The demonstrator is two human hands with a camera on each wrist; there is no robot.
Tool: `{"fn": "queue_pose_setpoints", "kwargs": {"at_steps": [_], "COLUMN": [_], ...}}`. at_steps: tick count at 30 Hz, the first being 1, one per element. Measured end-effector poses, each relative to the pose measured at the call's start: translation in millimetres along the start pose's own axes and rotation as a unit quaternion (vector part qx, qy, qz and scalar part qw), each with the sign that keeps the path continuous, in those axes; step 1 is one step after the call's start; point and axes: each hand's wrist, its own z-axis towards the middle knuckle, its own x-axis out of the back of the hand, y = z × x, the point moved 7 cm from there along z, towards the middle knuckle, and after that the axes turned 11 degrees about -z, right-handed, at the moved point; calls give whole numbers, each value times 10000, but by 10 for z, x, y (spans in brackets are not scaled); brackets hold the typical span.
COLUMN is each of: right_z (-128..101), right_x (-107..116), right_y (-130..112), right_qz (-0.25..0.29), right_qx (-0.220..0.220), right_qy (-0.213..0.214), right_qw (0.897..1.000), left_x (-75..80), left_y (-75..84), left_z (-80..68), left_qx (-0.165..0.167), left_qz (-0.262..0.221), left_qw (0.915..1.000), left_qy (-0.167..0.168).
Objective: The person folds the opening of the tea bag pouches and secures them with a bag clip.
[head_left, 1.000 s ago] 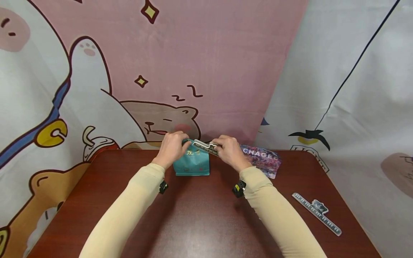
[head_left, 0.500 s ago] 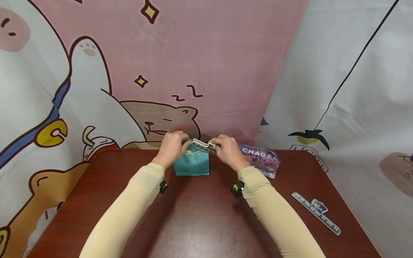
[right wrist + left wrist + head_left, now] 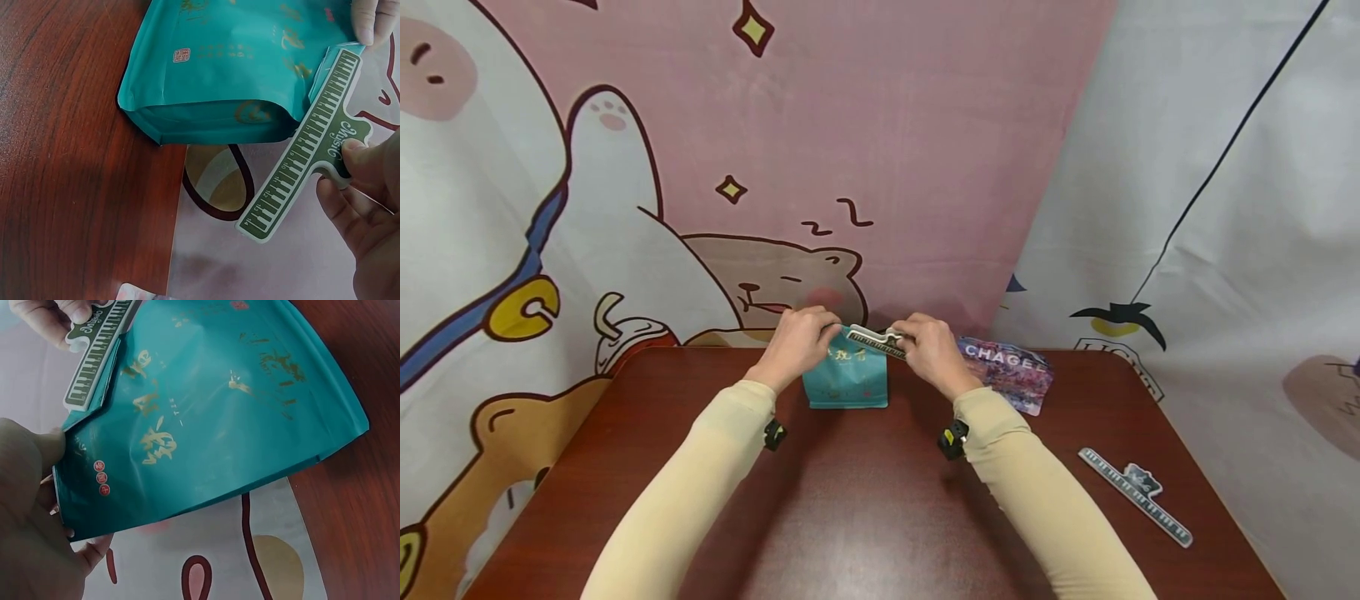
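Brown table point(image 3: 865, 517) carries teal pouch point(image 3: 847, 385), patterned pouch point(image 3: 1011, 372), clip point(image 3: 1137, 493)

The head camera looked forward and down from well back, taking in the whole table point(image 3: 865, 500). Both wrist cameras sat close in. All three shared the teal bag point(image 3: 847, 379) point(image 3: 206, 419) point(image 3: 237, 69) and the clip point(image 3: 877, 342) point(image 3: 94, 359) point(image 3: 306, 156).

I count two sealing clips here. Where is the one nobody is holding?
In the head view the spare clip lies flat on the table near its right edge, apart from the right hand and nearer the person than the purple packet.
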Motion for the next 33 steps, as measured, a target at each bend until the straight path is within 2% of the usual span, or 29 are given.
{"fn": "queue_pose_setpoints", "kwargs": {"at_steps": [6,12,19,33], "right_z": [-4,-6,-6,5], "right_x": [11,9,-6,-8], "right_y": [-10,-3,-22,-59], "right_qz": [-26,-48,-54,-32], "right_qx": [-8,-58,-104,-178], "right_qy": [2,3,-50,-39], "right_qw": [10000,10000,9999,9998], "left_x": [42,110,136,110], "left_y": [-40,-52,-53,-47], "left_z": [-11,-33,-43,-27], "left_qx": [119,-131,-301,-285], "left_qz": [-231,-226,-283,-315], "left_qw": [9997,9989,9975,9975], "left_qy": [44,389,567,566]}}
